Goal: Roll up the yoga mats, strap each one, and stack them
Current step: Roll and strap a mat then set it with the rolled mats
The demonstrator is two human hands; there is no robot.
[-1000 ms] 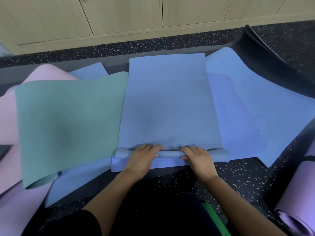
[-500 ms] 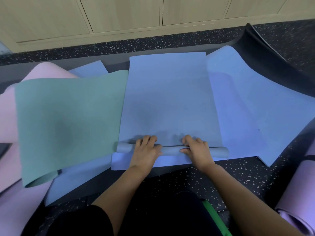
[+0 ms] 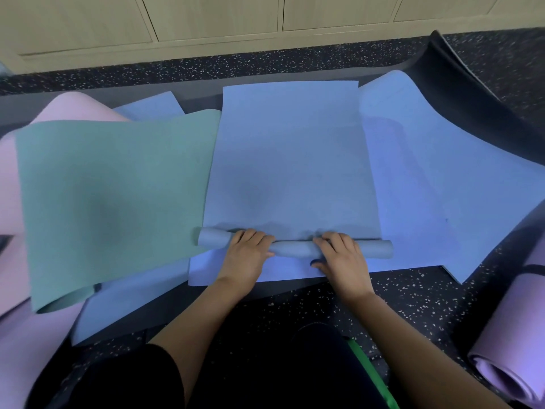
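1. Blue yoga mat (image 3: 292,160): centre of floor, flat on top of other mats. Its near edge is turned into a thin roll (image 3: 295,248) just in front of the knees.
2. L hand (image 3: 246,255) + R hand (image 3: 342,256) are both on the roll, fingers curled over its top and clamped on it, not spread. Roll ends stick out past both hands.
3. Progress (judged): rolling only just begun. Roll is thin and most of the mat length lies flat toward the cabinets (image 3: 218,19). No strap on it yet.
4. Done, as far as visible: one purple rolled mat (image 3: 513,349) at far R w/ a dark strap (image 3: 533,268) round it. Looks finished.
5. Left to roll:
   - green mat (image 3: 112,196), flat to the L
   - pink mat (image 3: 67,109), under/behind the green one
   - second blue mat (image 3: 427,172) to the R, plus more blue underneath
   - black mat (image 3: 460,93), curling up at back R
6. Green band (image 3: 368,376) by the R thigh is prob. a strap, can't tell for sure.
7. Stack: none visible yet, the strapped purple one lies alone. Est. early in the task, w/ strapping + stacking mostly ahead.
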